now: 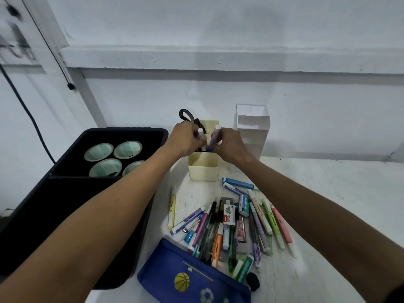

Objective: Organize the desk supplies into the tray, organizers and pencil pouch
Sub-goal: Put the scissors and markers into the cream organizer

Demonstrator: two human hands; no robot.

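Both arms stretched forward over a white worktop (328, 193). Left hand (185, 138) and right hand (229, 143) each pinching an upright marker, a white-capped marker (201, 136) and a purple marker (215, 135), over a cream organizer (203, 168) already holding scissors (187, 115). Step apparently in hand: dropping markers into the organizer. Next, probably: releasing, then reaching back to the loose pens (229, 221) beside the blue pencil pouch (192, 278). Black tray (91, 215) at left.
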